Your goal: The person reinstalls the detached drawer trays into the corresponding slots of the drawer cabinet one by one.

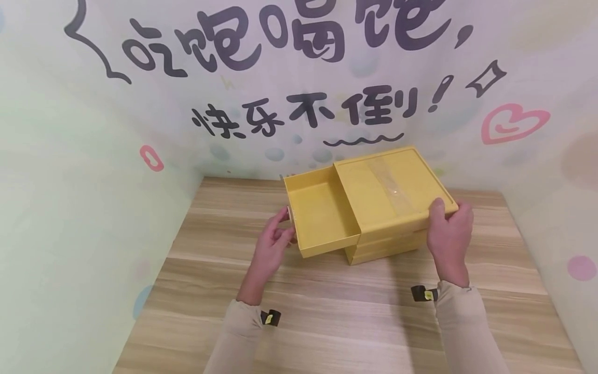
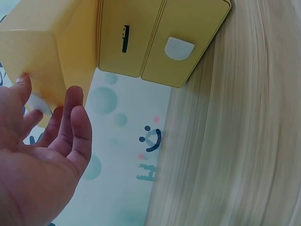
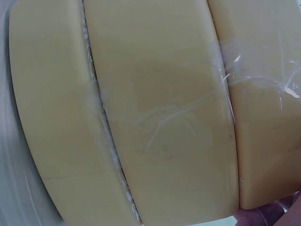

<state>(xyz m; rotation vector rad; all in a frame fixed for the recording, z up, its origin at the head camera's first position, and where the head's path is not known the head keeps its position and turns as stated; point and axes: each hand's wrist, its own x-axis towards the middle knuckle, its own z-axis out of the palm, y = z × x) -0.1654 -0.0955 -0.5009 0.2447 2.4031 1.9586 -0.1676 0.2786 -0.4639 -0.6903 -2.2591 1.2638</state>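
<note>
A yellow drawer cabinet (image 1: 422, 179) stands on the table with its top drawer (image 1: 327, 247) pulled out to the left. Only bare yellow floor shows inside that drawer. My left hand (image 1: 267, 252) is at the drawer's front and pinches its white handle (image 2: 39, 103), which the fingers partly cover. With the thumb on top, my right hand (image 1: 449, 240) grips the cabinet's right end near the front corner; the fingers beneath are mostly hidden. In the left wrist view, two lower drawer fronts stay closed, one bearing a white handle (image 2: 179, 49), the other a dark narrow slot or mark (image 2: 125, 38).
Clear tape (image 1: 389, 182) runs across the cabinet's top and continues as tape (image 3: 256, 80) down its side. The wood-grain table (image 1: 336, 317) meets a printed wall (image 1: 261, 161) close behind the cabinet. Pale walls rise at left and right.
</note>
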